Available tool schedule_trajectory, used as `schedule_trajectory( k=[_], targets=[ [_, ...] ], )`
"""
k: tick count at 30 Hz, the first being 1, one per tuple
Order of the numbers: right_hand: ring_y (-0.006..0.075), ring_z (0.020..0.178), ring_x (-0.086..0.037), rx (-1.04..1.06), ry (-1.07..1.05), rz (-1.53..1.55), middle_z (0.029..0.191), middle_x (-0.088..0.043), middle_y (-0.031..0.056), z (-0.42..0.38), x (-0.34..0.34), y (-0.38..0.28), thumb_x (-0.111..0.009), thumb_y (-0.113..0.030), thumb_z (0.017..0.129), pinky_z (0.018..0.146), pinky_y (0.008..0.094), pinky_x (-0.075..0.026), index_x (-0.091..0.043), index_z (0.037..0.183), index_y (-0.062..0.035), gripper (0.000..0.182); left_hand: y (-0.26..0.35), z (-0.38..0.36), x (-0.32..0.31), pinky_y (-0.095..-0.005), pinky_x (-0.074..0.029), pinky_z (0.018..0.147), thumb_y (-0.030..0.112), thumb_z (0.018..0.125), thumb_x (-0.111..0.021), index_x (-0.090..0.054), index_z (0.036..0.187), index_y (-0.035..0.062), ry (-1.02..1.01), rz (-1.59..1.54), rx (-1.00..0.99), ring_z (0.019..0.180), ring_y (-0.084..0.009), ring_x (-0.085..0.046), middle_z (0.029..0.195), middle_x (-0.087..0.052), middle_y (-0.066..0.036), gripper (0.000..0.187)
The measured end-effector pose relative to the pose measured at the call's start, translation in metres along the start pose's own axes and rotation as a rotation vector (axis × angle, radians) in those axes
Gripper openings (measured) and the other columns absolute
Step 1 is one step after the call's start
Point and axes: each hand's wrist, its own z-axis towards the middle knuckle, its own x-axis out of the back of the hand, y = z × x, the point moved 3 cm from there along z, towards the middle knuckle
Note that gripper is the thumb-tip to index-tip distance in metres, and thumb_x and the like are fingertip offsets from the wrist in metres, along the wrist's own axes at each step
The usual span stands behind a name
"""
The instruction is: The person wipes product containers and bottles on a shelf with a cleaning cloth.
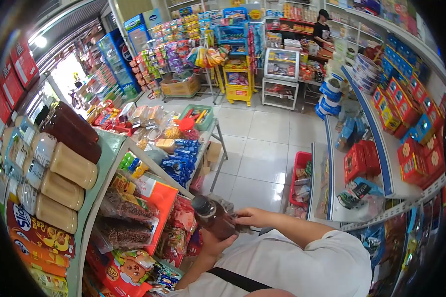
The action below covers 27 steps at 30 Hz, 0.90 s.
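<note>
1. The left hand [212, 245] has its fingers wrapped round the lower part of a bottle [217, 218], the thumb lying along its side.
2. The right hand [252, 218] has its fingers bent at the bottle's other side, near its base; whether they grip it or only touch it, I cannot tell.
3. The bottle is dark brown with a black cap [200, 202]. It is tilted, cap towards the upper left, in front of the white shirt [297, 265] and the black strap [238, 279]. Clear plastic shows just beside it.
4. Left of the hands are packs of pink and red goods [181, 218], then an orange-red box [161, 210] beside bags of dark brown pieces [126, 232]. A red bag with a bear picture [134, 267] lies below them.
5. Farther left, a green-edged shelf [101, 166] bears jars with tan contents [62, 190] and large dark red bottles [72, 128].
6. Beyond the hands, a worktop [210, 133] carries blue packs [181, 161], a red-lidded jar [187, 126] and a green basket [210, 120].
7. To the right, a red basket [296, 190] stands near shelves [347, 116] with red boxes [364, 161].
8. Across the tiled floor [262, 131] are a yellow rack [239, 94] and a glass-fronted case [281, 64]. A person in a black cap [322, 32] stands behind goods at the far right.
</note>
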Motion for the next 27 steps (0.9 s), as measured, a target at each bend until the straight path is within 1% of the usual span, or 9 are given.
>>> schedule_trajectory(
  k=[4,7,10,13,14,18,23,25,27],
  targets=[
    [0.0031,0.043,-0.035,0.057,0.323,0.119,0.06,-0.047,-0.0042,-0.045,0.01,-0.009,-0.05,-0.02,0.088,0.036,0.0203,-0.027,-0.055,0.092,-0.0067,0.014,0.001,0.024,-0.023,-0.0317,-0.042,0.083,0.009,0.06,-0.073,-0.035,0.117,0.0028,-0.107,0.062,-0.058,0.096,-0.017,-0.051,0.103,-0.051,-0.008,0.069],
    [0.0064,0.057,-0.044,0.038,0.469,0.106,0.072,-0.051,0.0003,-0.076,0.01,-0.015,-0.05,-0.014,0.086,0.05,0.0203,-0.037,-0.055,0.087,-0.0053,0.009,-0.015,0.031,-0.047,-0.0315,-0.042,0.083,0.008,0.06,-0.072,-0.035,0.116,0.0029,-0.113,-0.022,-0.003,0.094,-0.017,-0.052,0.102,-0.051,-0.008,0.067],
    [0.013,0.085,-0.045,0.423,0.739,-0.026,0.092,-0.048,0.0058,-0.101,0.012,-0.002,-0.052,-0.007,0.081,0.074,0.0251,-0.037,-0.054,0.085,-0.0015,0.007,-0.057,0.025,-0.056,-0.0314,-0.042,0.083,0.009,0.06,-0.073,-0.035,0.117,0.0032,-0.117,-0.007,0.145,0.095,-0.0172,-0.052,0.104,-0.051,-0.008,0.068],
    [0.0224,0.104,-0.038,0.518,0.859,-0.075,0.114,-0.038,0.0126,-0.129,-0.011,-0.011,-0.053,-0.006,0.079,0.089,0.0335,-0.031,-0.055,0.086,-0.0017,0.009,-0.067,0.019,-0.078,-0.0311,-0.043,0.084,0.012,0.06,-0.076,-0.037,0.117,0.0035,-0.143,0.105,0.265,0.098,-0.017,-0.052,0.107,-0.051,-0.008,0.069],
    [0.0312,0.115,-0.032,0.504,0.867,-0.38,0.124,-0.03,0.0193,-0.136,-0.015,-0.008,-0.057,-0.011,0.077,0.095,0.0402,-0.027,-0.055,0.09,-0.0043,0.014,-0.064,0.017,-0.088,-0.0309,-0.043,0.084,0.013,0.06,-0.076,-0.038,0.116,0.0036,-0.19,0.118,0.307,0.098,-0.0168,-0.052,0.108,-0.051,-0.008,0.069],
    [0.0438,0.125,-0.019,0.438,1.193,-0.575,0.134,-0.017,0.0305,-0.168,-0.036,-0.004,-0.062,-0.014,0.073,0.1,0.0451,-0.019,-0.053,0.096,-0.0076,0.025,-0.09,-0.012,-0.122,-0.0308,-0.041,0.087,0.018,0.063,-0.077,-0.039,0.116,0.0029,-0.402,0.072,0.335,0.101,-0.0161,-0.05,0.11,-0.051,-0.008,0.067],
    [0.0445,0.126,-0.018,0.547,1.433,-0.714,0.136,-0.007,0.034,-0.247,-0.062,-0.013,-0.064,-0.02,0.075,0.1,0.0452,-0.019,-0.049,0.1,-0.0043,0.033,-0.066,-0.071,-0.178,-0.0317,-0.037,0.091,0.017,0.065,-0.072,-0.037,0.12,0.0008,-0.692,-0.084,0.352,0.103,-0.016,-0.048,0.111,-0.05,-0.008,0.067],
    [0.0371,0.128,-0.019,0.672,1.492,-0.576,0.139,-0.009,0.0287,-0.284,-0.079,-0.015,-0.064,-0.018,0.073,0.103,0.0411,-0.017,-0.025,0.128,0.0026,0.07,-0.06,-0.104,-0.199,-0.0318,-0.036,0.091,0.017,0.065,-0.072,-0.036,0.121,0.0004,-0.82,-0.115,0.404,0.104,-0.0151,-0.047,0.111,-0.049,-0.007,0.069],
    [0.0322,0.129,-0.02,0.662,1.547,-0.458,0.14,-0.012,0.0247,-0.327,-0.104,-0.027,-0.061,-0.012,0.072,0.103,0.0373,-0.017,-0.008,0.135,0.0028,0.083,-0.055,-0.138,-0.214,-0.0316,-0.037,0.09,0.016,0.064,-0.071,-0.035,0.122,0.0003,-0.948,0.011,0.456,0.103,-0.0146,-0.047,0.109,-0.049,-0.006,0.07]
  ],
)
